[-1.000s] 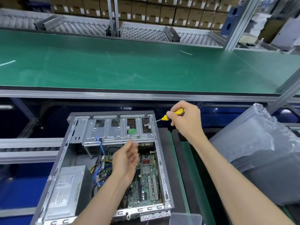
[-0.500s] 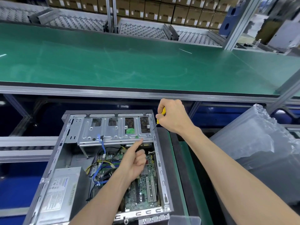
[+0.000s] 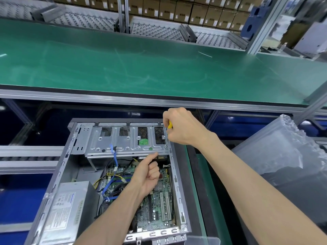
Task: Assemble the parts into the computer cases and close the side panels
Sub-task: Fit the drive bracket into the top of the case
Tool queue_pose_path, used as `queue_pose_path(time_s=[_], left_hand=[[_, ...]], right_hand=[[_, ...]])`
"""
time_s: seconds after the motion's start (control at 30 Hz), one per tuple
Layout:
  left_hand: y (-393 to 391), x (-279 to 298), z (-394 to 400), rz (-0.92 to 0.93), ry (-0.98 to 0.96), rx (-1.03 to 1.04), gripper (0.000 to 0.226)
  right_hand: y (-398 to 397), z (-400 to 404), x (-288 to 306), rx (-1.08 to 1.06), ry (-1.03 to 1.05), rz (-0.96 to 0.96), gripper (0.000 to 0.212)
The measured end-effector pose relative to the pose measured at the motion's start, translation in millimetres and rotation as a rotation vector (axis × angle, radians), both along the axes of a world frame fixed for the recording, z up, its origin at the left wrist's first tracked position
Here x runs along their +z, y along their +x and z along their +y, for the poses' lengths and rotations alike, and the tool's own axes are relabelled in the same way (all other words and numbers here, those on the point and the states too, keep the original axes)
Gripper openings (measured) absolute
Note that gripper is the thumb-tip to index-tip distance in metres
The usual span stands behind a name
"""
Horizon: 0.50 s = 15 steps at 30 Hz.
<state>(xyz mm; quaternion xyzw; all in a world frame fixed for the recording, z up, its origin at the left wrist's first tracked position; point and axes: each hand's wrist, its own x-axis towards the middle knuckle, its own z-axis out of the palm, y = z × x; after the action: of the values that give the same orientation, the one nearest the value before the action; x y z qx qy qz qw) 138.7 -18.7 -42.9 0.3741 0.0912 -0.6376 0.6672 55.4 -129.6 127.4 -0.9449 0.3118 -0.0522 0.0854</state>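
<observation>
At seven o'clock in the open grey sheet-metal computer case lies the boxy silver power supply with a printed label, its faces smooth and dull. Just right of it, toward centre, a flat blue ribbon cable and thin yellow wires loop over the green circuit board with white slots, all soft and easily snagged. Above them, at twelve o'clock in the case, sits the stamped, perforated silver drive cage, ribbed and hard-edged. The left hand hovers over the board with its fingers curled on nothing visible and the thumb stretched up to the cage's lower edge; pressing there should steady the cage. At one o'clock the right hand grips the yellow-handled screwdriver, whose thin steel shaft slants down to a screw point at the cage's right end. Judging by this, a cage screw is being driven: the shaft is best kept straight on the screw head and pressed firmly, so the tip does not slip onto the board. Far right, at three o'clock, a crinkled clear bubble-wrap bag rests beside the case, and the green-matted counter spans the far side.
</observation>
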Motion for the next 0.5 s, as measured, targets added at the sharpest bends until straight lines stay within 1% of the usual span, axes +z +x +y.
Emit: queue_pose_path(time_s=[0.1, 0.17, 0.2, 0.23, 0.3, 0.4, 0.5], left_hand=[[0, 1, 0, 0.009, -0.008, 0.008, 0.02], [0, 0, 0, 0.01, -0.001, 0.009, 0.017], [0, 0, 0, 0.01, 0.001, 0.009, 0.016], [0, 0, 0, 0.01, 0.001, 0.009, 0.017], [0, 1, 0, 0.01, -0.009, 0.008, 0.018], [0, 2, 0, 0.008, -0.016, 0.007, 0.022], [1, 1, 0, 0.016, -0.009, 0.009, 0.018]], right_hand=[[2, -2, 0, -0.025, -0.051, 0.031, 0.015], [1, -4, -1, -0.062, -0.123, 0.034, 0.011], [1, -4, -2, -0.071, -0.152, 0.037, 0.013], [1, -3, -2, -0.063, -0.154, 0.037, 0.015], [2, -3, 0, -0.02, -0.079, 0.042, 0.01], [5, -4, 3, -0.003, 0.018, 0.053, 0.02], [11, -4, -1, -0.039, -0.088, 0.063, 0.008]])
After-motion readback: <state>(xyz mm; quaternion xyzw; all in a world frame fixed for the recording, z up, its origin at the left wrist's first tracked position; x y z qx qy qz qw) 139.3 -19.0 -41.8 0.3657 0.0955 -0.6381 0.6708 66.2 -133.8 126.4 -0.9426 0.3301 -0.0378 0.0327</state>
